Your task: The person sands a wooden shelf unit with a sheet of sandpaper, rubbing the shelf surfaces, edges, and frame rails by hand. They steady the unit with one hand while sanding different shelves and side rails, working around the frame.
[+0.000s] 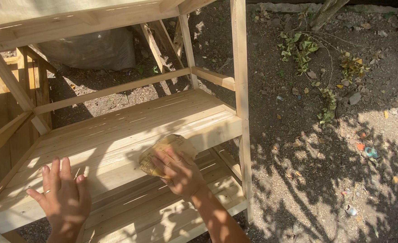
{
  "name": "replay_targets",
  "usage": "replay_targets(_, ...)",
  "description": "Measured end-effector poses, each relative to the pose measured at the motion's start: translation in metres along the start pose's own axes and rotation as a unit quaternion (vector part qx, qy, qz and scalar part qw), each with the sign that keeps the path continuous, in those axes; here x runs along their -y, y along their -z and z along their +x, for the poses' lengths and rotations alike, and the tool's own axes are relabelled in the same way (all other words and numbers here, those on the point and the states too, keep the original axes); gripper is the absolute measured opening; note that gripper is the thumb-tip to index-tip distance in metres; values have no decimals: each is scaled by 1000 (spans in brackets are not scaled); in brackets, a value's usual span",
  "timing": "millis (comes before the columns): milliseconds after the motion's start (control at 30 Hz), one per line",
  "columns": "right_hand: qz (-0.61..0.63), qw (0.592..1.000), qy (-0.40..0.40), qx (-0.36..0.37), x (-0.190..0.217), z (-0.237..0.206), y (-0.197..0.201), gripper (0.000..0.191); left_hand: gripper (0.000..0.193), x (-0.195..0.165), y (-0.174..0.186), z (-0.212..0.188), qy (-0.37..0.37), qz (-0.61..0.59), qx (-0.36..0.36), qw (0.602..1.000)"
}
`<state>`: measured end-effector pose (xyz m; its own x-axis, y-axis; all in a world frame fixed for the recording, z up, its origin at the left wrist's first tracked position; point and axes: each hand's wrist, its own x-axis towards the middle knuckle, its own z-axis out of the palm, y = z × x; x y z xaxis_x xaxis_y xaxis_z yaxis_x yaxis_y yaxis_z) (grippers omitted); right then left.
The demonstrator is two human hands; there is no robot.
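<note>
We cannot see the sandpaper (165,150) under our right fingers (169,163); our left hand's (63,198) wrist runs off the bottom edge.

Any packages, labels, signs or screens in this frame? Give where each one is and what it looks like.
No signs, screens or readable labels.
Grey bag: on the soil behind the wooden shelf unit, bulky, plain.
Litter scraps: on the ground at right, small, teal and orange, too small to identify.
Sandpaper sheet: under the right hand, tan, crumpled.
</note>
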<state>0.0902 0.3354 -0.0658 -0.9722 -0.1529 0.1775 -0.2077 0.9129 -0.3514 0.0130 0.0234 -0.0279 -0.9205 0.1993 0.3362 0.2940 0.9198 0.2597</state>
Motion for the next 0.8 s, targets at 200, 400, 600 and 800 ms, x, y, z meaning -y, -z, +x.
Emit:
replay_targets(200,33,898,-322,-297,-153,-47,136,68,66,-122,-16,12,34,-100,20,994)
replay_targets(400,79,977,-143,-139,-150,-38,125,69,61,-295,-79,86,-64,-109,73,989)
replay_targets(600,5,979,-39,-199,-195,105,186,76,75,-337,-102,122,39,-47,196,979)
replay_targets(800,-14,969,-20,-245,-220,224,216,50,81,-335,-96,129,59,-7,246,968)
